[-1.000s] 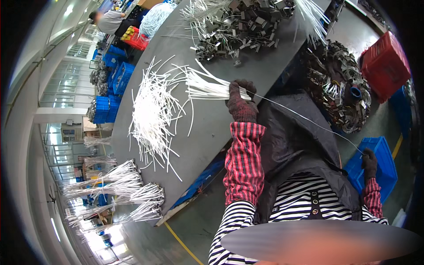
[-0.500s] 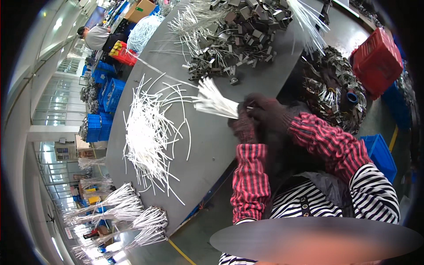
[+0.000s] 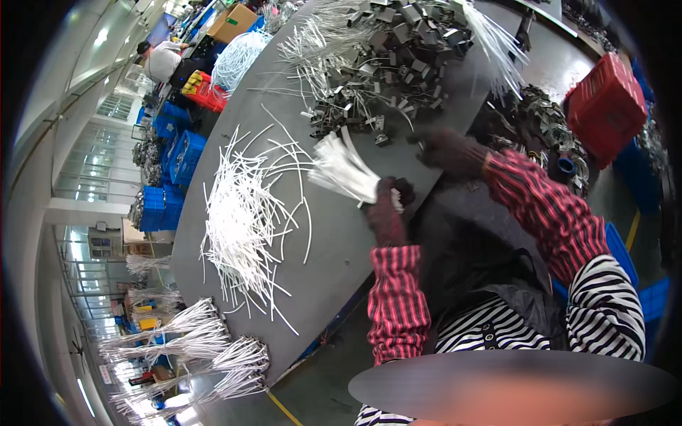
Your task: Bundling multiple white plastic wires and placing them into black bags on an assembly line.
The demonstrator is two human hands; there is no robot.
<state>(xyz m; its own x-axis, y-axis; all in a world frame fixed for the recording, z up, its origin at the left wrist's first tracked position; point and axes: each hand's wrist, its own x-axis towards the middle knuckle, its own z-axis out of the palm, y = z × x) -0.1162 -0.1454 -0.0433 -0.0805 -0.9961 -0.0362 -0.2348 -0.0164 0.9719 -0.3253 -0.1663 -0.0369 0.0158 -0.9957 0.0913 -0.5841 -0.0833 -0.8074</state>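
Note:
My left hand (image 3: 389, 213), in a dark glove, is closed around a bunch of white wires (image 3: 342, 170) whose free ends fan out to the upper left over the grey table (image 3: 330, 248). To its upper right my right hand (image 3: 449, 151), also gloved, is apart from the bunch, near the table's edge and the heap of small dark metal-cased parts (image 3: 408, 64). Motion smears its fingers, so its grip cannot be made out. Left of the bunch lies a loose pile of white wires (image 3: 245, 220).
Tied bundles of white wires (image 3: 188, 330) hang at the table's lower left. Beyond the right edge are another heap of parts (image 3: 543, 117) and a red crate (image 3: 607, 106). Blue crates (image 3: 186, 153) line the far left, where a person (image 3: 163, 62) works.
My right hand has left the bunch and moved up and right, toward the dark parts. The left hand keeps hold of the white wires and has shifted slightly.

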